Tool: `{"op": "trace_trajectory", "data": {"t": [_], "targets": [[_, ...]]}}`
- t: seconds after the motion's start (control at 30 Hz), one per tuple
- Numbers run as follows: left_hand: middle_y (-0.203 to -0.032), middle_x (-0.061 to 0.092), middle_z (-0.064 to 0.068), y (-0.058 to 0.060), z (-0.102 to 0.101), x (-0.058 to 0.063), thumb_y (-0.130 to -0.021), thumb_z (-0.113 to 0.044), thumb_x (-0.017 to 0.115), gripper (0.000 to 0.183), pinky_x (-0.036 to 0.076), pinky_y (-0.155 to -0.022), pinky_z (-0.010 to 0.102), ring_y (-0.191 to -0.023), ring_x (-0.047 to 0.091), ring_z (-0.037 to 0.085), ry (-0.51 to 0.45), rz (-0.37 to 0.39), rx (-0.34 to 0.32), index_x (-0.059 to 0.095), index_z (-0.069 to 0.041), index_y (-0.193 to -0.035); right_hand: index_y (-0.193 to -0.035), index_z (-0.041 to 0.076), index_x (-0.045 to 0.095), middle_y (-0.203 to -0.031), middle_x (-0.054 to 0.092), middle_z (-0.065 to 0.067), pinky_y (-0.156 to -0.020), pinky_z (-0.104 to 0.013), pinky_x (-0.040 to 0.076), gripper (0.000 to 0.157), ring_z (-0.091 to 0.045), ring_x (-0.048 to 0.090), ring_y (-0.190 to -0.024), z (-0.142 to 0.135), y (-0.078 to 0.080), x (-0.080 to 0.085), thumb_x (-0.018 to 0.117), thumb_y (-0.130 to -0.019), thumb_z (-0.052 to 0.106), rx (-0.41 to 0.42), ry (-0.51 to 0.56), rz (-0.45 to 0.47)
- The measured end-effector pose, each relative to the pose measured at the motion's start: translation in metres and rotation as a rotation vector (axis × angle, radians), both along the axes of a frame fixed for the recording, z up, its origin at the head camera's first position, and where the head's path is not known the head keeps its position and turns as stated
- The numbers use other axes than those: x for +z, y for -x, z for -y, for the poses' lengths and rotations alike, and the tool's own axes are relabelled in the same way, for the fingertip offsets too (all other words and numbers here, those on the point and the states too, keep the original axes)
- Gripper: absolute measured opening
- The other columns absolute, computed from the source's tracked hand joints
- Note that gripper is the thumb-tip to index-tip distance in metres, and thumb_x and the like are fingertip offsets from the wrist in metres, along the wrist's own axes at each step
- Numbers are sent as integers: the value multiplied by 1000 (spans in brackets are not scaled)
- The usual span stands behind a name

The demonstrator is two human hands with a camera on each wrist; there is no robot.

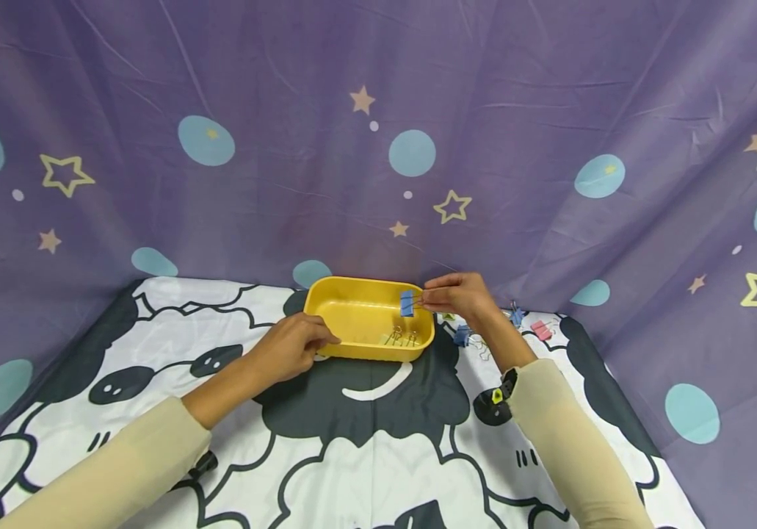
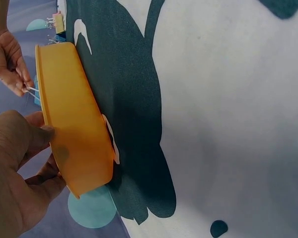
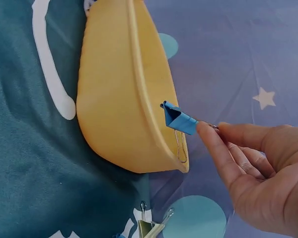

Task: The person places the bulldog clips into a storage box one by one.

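Observation:
My left hand [image 1: 288,347] grips the near left rim of a yellow plastic tray [image 1: 352,351], thumb and fingers on its wall in the left wrist view. Over the tray's right end, my right hand [image 1: 462,295] pinches a blue binder clip [image 1: 407,303] by a wire handle. In the right wrist view this blue clip [image 3: 180,121] hangs above the rim, its other wire handle pointing down. Inside the tray, at the near right corner, lie small binder clips [image 1: 399,337] whose wire handles stand up; their bodies are hard to make out.
To the tray's right lie several binder clips: a blue one [image 1: 462,336], another blue one [image 1: 516,317], a pink one [image 1: 541,330] and a yellow-green one [image 1: 448,317]. A sheep-patterned cloth [image 1: 378,485] covers the table. Behind it hangs a purple curtain [image 1: 299,147].

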State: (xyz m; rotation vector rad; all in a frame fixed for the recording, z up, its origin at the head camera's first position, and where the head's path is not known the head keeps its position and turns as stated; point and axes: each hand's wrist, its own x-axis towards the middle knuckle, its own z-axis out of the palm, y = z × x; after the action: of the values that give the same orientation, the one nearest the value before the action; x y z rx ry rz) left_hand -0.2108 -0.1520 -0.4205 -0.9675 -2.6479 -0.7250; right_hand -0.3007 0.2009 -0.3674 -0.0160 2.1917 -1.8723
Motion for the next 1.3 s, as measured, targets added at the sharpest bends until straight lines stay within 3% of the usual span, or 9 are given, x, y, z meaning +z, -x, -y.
{"op": "trace_trajectory", "data": {"t": [0.23, 0.4, 0.6, 0.83, 1.03, 1.3], "targets": [[-91, 79, 1, -1, 0, 1, -90, 17, 68, 43, 54, -80, 33, -82, 61, 10, 3, 1, 4, 91, -12, -112, -137, -16, 71, -110, 86, -22, -108, -56, 61, 40, -19, 86, -88, 14, 1, -5, 79, -100, -4, -16, -69, -22], [-93, 80, 1, -1, 0, 0, -90, 17, 69, 42, 55, -80, 34, -84, 64, 11, 7, -2, 6, 91, -12, -112, -132, -17, 73, -118, 82, -32, -99, -52, 65, 35, -28, 88, -92, 25, 2, -9, 79, -99, -6, -24, -120, -86], [-91, 79, 2, -2, 0, 1, -90, 16, 70, 42, 54, -80, 34, -83, 62, 11, 13, 2, 7, 91, -12, -113, -127, -16, 77, -115, 82, -33, -87, -43, 70, 31, -34, 88, -95, 35, 0, -12, 81, -97, -7, -49, -214, -137], [-89, 77, 3, -2, -1, 3, -89, 18, 69, 42, 51, -78, 32, -82, 59, 11, 16, -1, 9, 91, -10, -112, -124, -14, 79, -113, 83, -31, -89, -46, 69, 30, -33, 88, -94, 35, 0, -12, 83, -95, -6, -68, -236, -136], [-90, 78, 3, -2, -1, 4, -89, 18, 69, 42, 52, -78, 33, -82, 60, 11, 19, 0, 8, 91, -10, -112, -130, -19, 73, -114, 82, -34, -91, -47, 69, 36, -40, 86, -100, 27, 0, -13, 80, -96, -8, -45, -182, -132], [-90, 78, 2, -1, -1, 2, -89, 18, 69, 42, 51, -77, 32, -81, 59, 10, 15, 0, 3, 91, -10, -112, -133, -18, 73, -118, 81, -34, -93, -48, 68, 35, -36, 87, -99, 13, 0, -10, 78, -101, -4, -43, -182, -133]]}}
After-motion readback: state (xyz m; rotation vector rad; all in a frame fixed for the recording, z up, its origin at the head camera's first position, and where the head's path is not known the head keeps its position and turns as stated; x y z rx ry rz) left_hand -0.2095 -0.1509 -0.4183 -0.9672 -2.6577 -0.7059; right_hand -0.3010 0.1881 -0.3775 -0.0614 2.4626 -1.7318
